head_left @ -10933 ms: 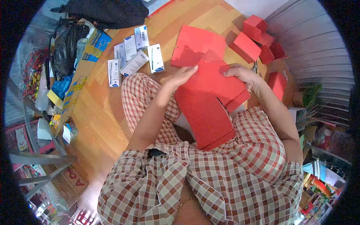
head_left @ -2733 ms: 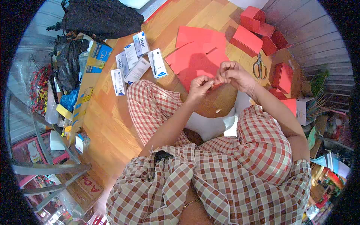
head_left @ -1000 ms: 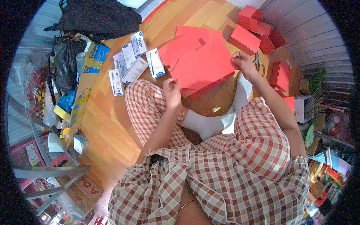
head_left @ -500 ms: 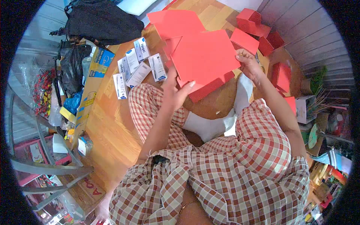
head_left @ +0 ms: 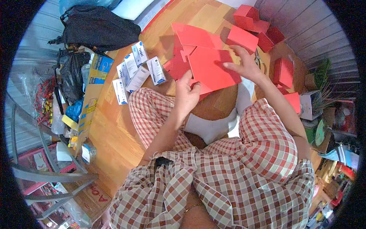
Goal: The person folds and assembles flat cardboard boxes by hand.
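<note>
A red cardboard piece (head_left: 213,70) with fold lines and flaps lies in front of me, tilted over my lap, with more red card (head_left: 196,37) fanned out behind it. My left hand (head_left: 186,94) pinches its lower left corner between thumb and fingers. Over its right edge, my right hand (head_left: 247,65) is spread, the thumb overlapping the card and the fingers apart from it. Just beyond that hand lies a closed red box (head_left: 242,39) on the floor. Several white printed cartons (head_left: 138,79) are grouped to the left of the card.
Open red boxes (head_left: 251,19) stand at the back right, and another red box (head_left: 284,72) sits nearer. Scissors (head_left: 260,65) lie by my right forearm. A black bag (head_left: 101,28) is at the back left, beside a cardboard box (head_left: 87,103). Metal bars (head_left: 53,171) curve at lower left.
The red card has come down and toward me, tilting clockwise. My right hand has let go of its right edge and moved left over it. My left hand now pinches the lower corner.
</note>
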Available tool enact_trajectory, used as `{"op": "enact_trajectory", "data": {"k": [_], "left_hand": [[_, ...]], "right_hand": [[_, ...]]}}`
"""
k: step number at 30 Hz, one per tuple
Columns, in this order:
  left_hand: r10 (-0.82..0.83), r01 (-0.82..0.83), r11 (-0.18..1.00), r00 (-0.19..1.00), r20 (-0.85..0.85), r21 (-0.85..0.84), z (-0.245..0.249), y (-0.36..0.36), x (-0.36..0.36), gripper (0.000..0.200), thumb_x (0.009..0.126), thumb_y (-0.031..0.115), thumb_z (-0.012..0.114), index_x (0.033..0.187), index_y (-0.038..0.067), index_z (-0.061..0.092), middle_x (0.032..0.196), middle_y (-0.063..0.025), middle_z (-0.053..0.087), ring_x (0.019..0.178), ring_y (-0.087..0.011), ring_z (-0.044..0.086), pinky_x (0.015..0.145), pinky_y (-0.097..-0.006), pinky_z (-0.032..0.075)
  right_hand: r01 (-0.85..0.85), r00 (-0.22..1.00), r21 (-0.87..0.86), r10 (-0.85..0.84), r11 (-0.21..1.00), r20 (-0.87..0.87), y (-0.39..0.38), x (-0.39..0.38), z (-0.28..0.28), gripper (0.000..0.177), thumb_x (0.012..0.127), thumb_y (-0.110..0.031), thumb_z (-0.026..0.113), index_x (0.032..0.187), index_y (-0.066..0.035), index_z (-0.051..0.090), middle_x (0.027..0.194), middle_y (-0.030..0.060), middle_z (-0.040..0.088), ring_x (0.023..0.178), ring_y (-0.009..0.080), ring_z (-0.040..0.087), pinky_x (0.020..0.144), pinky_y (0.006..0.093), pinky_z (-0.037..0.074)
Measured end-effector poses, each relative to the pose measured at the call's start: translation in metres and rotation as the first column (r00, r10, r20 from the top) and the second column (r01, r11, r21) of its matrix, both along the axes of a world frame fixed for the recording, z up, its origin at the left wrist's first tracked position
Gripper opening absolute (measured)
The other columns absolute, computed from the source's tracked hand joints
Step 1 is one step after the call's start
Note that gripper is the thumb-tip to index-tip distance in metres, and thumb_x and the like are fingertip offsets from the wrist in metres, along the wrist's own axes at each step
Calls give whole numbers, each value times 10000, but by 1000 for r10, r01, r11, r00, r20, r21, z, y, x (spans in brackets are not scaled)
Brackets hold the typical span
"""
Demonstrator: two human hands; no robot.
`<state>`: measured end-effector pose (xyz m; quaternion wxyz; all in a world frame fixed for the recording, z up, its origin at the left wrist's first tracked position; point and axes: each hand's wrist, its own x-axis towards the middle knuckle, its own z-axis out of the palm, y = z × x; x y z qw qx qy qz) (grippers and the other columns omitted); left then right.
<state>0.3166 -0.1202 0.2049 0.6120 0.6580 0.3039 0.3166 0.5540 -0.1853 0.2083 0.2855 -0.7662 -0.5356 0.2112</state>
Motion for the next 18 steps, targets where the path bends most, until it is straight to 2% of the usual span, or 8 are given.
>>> {"op": "enact_trajectory", "data": {"k": [2, 4, 5, 7, 10, 14, 17, 18], "left_hand": [[47, -47, 998, 999, -11, -40, -9, 7, -2, 365, 762, -104, 477, 1105, -3, 552, 935, -83, 635, 903, -131, 577, 752, -233, 440], [63, -55, 995, 994, -90, 83, -10, 8, 6, 335, 768, -76, 494, 1091, -8, 552, 919, -148, 637, 869, -196, 606, 758, -286, 456], [62, -55, 995, 994, -88, 83, -9, 7, 10, 335, 768, -76, 494, 1091, -8, 552, 919, -148, 637, 869, -196, 606, 758, -286, 456], [39, -33, 995, 997, -69, 90, -8, 6, 15, 368, 792, -102, 451, 1144, -41, 540, 1061, -122, 625, 1009, -156, 565, 889, -273, 416], [34, -28, 988, 999, -41, 153, -7, 8, 15, 346, 809, -89, 467, 1143, -41, 538, 1041, -115, 626, 988, -152, 573, 864, -279, 436], [51, -45, 994, 997, -64, 97, -11, 4, 17, 336, 814, -88, 474, 1142, -48, 534, 1039, -114, 620, 991, -158, 573, 868, -283, 439], [39, -40, 989, 999, 8, 142, -15, 4, 20, 372, 824, -75, 495, 1195, -48, 496, 1087, -122, 598, 996, -166, 571, 853, -279, 452], [40, -41, 988, 999, 10, 149, -17, 0, 24, 372, 824, -75, 495, 1195, -48, 496, 1087, -122, 598, 996, -166, 571, 853, -279, 452]], "right_hand": [[-93, 994, 62, 96, 994, -50, 16, -34, 13, 762, 720, -425, 723, 1260, 26, 430, 1252, 243, 481, 1185, 373, 451, 996, 412, 366], [-333, 942, 145, 335, 931, 14, 20, -49, 20, 788, 718, -418, 719, 1276, 43, 408, 1255, 255, 469, 1179, 376, 453, 996, 407, 367], [-333, 942, 145, 335, 932, 15, 19, -52, 21, 788, 718, -418, 719, 1276, 43, 408, 1255, 255, 469, 1179, 376, 453, 996, 407, 367], [-358, 932, 53, 360, 932, -46, 19, -58, 17, 765, 730, -396, 707, 1269, 58, 410, 1246, 271, 467, 1167, 386, 455, 987, 409, 376], [-372, 928, 63, 372, 926, 18, 18, -57, 15, 709, 757, -337, 677, 1266, 74, 403, 1215, 284, 481, 1130, 407, 474, 967, 426, 389], [-416, 900, 20, 408, 909, 153, 14, -65, 24, 635, 783, -226, 632, 1281, 82, 385, 1218, 289, 478, 1143, 400, 472, 979, 423, 380], [-413, 898, 84, 390, 907, 204, 13, -69, 27, 543, 769, -123, 603, 1234, 89, 419, 1101, 288, 540, 1037, 404, 536, 893, 423, 442], [-401, 900, 94, 373, 911, 225, 9, -66, 26, 440, 775, -108, 581, 1149, 84, 453, 972, 270, 567, 930, 406, 564, 801, 437, 466]]}}
